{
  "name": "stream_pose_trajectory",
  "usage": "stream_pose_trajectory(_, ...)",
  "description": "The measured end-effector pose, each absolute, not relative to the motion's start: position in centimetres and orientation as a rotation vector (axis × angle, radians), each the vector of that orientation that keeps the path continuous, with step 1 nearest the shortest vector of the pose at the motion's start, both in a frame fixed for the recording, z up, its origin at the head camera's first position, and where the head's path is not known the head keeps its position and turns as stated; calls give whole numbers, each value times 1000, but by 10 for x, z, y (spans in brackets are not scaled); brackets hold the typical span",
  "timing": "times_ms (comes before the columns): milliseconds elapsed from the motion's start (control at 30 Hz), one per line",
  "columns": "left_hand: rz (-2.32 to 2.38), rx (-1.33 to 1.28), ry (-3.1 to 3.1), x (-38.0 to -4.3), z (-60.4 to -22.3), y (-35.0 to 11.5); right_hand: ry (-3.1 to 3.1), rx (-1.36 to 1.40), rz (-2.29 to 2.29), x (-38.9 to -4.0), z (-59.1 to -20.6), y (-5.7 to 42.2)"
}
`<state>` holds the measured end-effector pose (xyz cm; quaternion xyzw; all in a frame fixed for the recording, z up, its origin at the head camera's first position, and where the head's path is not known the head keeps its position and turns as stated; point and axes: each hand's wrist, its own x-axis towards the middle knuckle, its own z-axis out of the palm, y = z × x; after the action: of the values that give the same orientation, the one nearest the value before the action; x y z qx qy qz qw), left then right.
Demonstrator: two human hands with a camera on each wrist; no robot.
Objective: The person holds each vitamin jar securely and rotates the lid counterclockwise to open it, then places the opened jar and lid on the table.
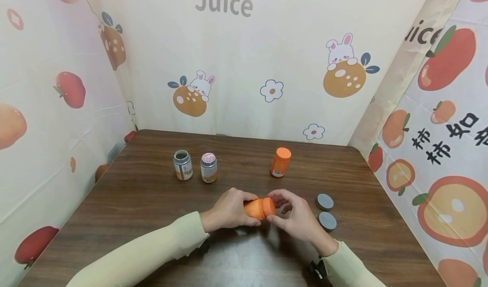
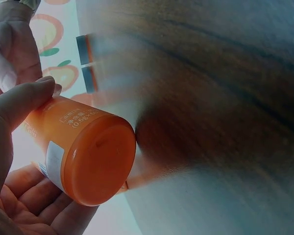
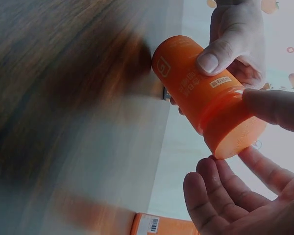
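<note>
Sleeves (image 1: 141, 253), pale, two: at 8 and 4 o'clock of the held bottle, 12 being the far edge.

Bottle (image 1: 253, 210), orange, one: held on its side over the near middle of the surface (image 1: 152, 202), cap end toward 3 o'clock. Base touching or lifted: cannot tell.

Cap (image 1: 269, 206), orange, one: seated on that bottle.

Left hand (image 1: 230, 208): wrapped about the body, thumb opposite fingers.

Right hand (image 1: 295, 215): narrowed on the cap, thumb and forefinger at its edge, remaining fingers loosely spread.

Second bottle (image 1: 280, 164), orange, one: upright, capped, at 1 o'clock.

Jars (image 1: 183, 168), grey, two: upright, lidless, at 10 o'clock; outer one open-mouthed, inner one under a patterned seal (image 1: 208, 158).

Lids (image 1: 325, 202), grey, two: flat, just beside each other, at 3 o'clock, near the right hand.

Risks, as judged:
Slip at cap: likeliest; cause, few fingertips on probably smooth plastic.
Body twisting in the left hand: cause, a tight cap outdoing the grip.
Spill: cause, the sideways tilt, should the cap come free; contents unseen.
Lids knocked: cause, the right hand swinging wide toward 3.
</note>
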<state>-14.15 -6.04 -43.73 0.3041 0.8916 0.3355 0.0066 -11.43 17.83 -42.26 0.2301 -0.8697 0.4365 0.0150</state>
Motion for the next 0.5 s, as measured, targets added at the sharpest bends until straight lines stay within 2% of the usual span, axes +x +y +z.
stream_pose_trajectory(500, 1029, 965, 2805, -142, -438, -60, -2622, 820, 1296, -115, -428, 178)
